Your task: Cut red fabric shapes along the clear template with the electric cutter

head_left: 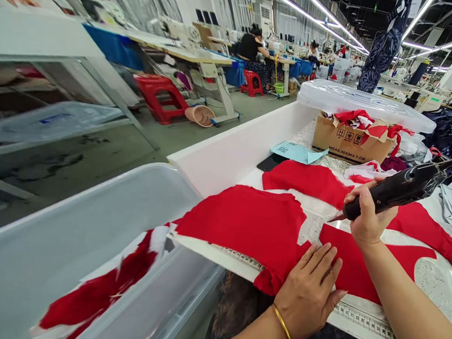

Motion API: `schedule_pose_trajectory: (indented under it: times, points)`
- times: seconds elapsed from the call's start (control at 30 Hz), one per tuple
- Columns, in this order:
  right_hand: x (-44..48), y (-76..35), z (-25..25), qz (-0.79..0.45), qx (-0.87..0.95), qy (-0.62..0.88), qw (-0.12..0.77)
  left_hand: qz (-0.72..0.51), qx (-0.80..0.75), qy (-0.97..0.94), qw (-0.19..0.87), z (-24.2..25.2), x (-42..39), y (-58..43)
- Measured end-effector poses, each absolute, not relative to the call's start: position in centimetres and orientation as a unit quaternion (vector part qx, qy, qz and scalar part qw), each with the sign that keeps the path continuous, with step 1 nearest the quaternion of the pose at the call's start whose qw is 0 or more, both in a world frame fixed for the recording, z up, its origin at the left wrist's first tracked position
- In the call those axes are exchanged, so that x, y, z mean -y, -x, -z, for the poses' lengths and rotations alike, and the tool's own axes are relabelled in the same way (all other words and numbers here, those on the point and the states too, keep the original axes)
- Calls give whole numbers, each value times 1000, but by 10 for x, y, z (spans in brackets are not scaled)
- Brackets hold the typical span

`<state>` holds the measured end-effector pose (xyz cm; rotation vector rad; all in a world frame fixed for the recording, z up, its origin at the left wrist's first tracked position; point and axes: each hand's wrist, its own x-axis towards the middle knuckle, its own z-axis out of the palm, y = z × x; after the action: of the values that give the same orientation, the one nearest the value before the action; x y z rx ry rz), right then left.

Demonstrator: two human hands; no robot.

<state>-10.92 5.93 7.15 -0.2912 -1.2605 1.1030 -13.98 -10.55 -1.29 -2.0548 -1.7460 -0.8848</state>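
My right hand is wrapped round a thick black hand tool with a narrow pointed metal tip. Its exact kind I cannot tell. The tip points left, just above the pale tabletop, close to the upper edge of a cut red fabric piece. My left hand lies palm down with fingers stretched out, pressing on red fabric at the table's front edge, and a gold bangle circles the wrist. Left of it, a larger red fabric piece spreads over the table corner, its lower end bunched beside my fingers.
A measuring tape runs along the table's front edge. At lower left stands a translucent plastic bin with red and white fabric inside. Farther back are a cardboard box of scraps and a blue paper. People sit at sewing tables beyond.
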Motion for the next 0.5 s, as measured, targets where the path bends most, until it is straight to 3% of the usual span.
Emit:
schedule_pose_trajectory:
  times: [0.5]
  points:
    - [-56, 114, -60, -501, 560, 166, 638, 291, 615, 720, 136, 15, 106, 139]
